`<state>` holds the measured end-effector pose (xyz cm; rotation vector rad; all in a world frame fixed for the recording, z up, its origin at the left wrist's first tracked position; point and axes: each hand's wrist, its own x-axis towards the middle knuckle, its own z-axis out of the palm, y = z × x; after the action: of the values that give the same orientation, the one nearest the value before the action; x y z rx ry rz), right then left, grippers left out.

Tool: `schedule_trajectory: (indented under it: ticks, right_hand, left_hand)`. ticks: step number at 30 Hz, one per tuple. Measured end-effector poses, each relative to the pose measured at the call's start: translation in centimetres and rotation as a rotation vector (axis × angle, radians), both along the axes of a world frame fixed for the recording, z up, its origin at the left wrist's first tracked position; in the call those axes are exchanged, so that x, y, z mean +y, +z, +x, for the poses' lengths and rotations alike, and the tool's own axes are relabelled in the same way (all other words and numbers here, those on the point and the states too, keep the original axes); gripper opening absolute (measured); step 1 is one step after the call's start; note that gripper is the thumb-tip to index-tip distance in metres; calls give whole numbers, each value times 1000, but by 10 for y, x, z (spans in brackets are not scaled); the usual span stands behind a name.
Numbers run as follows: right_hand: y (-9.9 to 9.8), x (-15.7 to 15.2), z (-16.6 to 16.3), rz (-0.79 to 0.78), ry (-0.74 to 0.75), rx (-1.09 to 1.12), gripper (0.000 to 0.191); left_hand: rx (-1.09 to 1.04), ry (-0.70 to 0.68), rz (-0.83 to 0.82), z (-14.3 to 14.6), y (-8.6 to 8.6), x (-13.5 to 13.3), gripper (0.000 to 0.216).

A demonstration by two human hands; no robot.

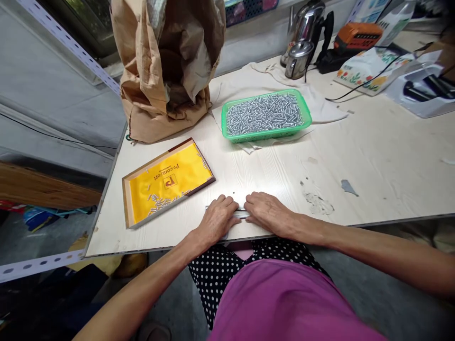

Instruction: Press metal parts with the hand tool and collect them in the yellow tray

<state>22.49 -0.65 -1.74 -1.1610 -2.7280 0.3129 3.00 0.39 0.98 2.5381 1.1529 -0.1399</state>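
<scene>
Gently now, my left hand and right hand hold a shiny strip, just below the frame's middle.
I should press evenly so it lies flat.

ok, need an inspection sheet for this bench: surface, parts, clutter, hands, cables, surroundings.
Surface: pale table, stained, grey patch at right.
Job's things: silvery strip near the front edge, partly hidden; green basket full of small metal pieces; yellow-bottomed tray, similar pieces loose inside.
Clutter: brown paper bag, kettle, metal cup, orange block.
Hands: left hand and right hand curled over the strip.
Cables: black cable at back right; dark cable along left wall.
Surroundings: window, perforated rail, wooden board at left.
</scene>
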Motion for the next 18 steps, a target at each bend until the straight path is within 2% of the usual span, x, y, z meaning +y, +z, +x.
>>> schedule_trajectory:
  ticks: [5,8,11,12,15,18]
  right_hand:
    - [-7,-10,-8,20,-33,29,15]
    - [0,-9,-5,37,-68,15,7]
    - [11,-2,5,24,-96,23,39]
    - [14,1,9,18,-98,23,43]
    - [14,6,18,8,-86,19,29]
    - [3,14,16,31,-97,28,14]
  left_hand:
    - [8,3,0,0,-3,-2,20]
    - [-5,15,41,-3,-3,-5,22]
    - [-71,39,196,-6,-9,-20,32]
    - [-96,47,260,-7,-13,-29,32]
    - [-149,55,379,-5,-27,-54,27]
    - [-181,38,386,0,-37,-70,26]
